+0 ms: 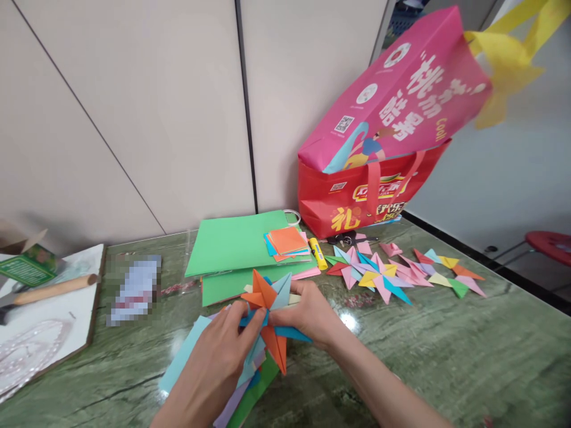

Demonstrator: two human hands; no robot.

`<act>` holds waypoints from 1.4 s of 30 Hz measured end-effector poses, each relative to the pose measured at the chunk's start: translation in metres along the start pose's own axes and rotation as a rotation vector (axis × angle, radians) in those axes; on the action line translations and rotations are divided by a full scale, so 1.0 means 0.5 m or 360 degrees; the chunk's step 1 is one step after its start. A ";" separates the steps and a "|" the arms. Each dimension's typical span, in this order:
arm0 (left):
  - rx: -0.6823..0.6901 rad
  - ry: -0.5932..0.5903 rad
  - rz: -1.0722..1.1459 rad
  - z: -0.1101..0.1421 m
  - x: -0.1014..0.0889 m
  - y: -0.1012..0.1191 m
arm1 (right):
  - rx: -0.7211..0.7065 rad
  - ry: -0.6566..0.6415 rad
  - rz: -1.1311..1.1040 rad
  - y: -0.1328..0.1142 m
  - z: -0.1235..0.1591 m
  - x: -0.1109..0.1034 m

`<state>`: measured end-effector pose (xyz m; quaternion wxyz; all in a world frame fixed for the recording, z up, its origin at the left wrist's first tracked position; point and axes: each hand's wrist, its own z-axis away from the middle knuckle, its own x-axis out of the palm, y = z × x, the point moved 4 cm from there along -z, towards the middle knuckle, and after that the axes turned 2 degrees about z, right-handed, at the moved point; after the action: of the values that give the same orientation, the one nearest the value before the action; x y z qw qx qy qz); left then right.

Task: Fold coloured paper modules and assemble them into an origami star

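Both my hands grip a folded paper star [266, 309] of orange and blue pointed pieces, held just above the green marble table [446, 356]. My left hand [218, 356] pinches its lower left side with fingers closed. My right hand [307, 312] closes on its right side. Under my hands lie loose coloured paper sheets [187, 356]. Beyond the star are large green paper sheets [236, 244] with a small stack of orange and blue squares [288, 242] on them.
A yellow glue stick [318, 254] and scissors [345, 239] lie by a red bag [357, 202] with a pink bag [397, 101] leaning on it. Several folded paper pieces [392, 273] spread to the right. A board with a wooden-handled tool [49, 291] sits at left.
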<state>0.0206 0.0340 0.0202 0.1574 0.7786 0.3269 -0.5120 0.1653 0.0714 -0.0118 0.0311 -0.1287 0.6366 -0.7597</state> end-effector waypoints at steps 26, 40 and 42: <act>-0.0097 -0.0023 0.0350 0.005 -0.011 -0.007 | 0.0091 -0.0140 -0.0177 -0.014 0.005 0.004; -0.0051 0.0133 0.0248 0.003 -0.019 0.003 | 0.0122 -0.0132 -0.0176 -0.005 0.002 0.002; -0.0055 0.0111 0.0261 0.000 -0.020 0.004 | 0.0108 -0.0130 -0.0162 -0.009 0.003 0.001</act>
<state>0.0191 0.0291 0.0288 0.2007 0.8173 0.2761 -0.4642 0.1656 0.0707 -0.0072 0.0226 -0.1907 0.6013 -0.7756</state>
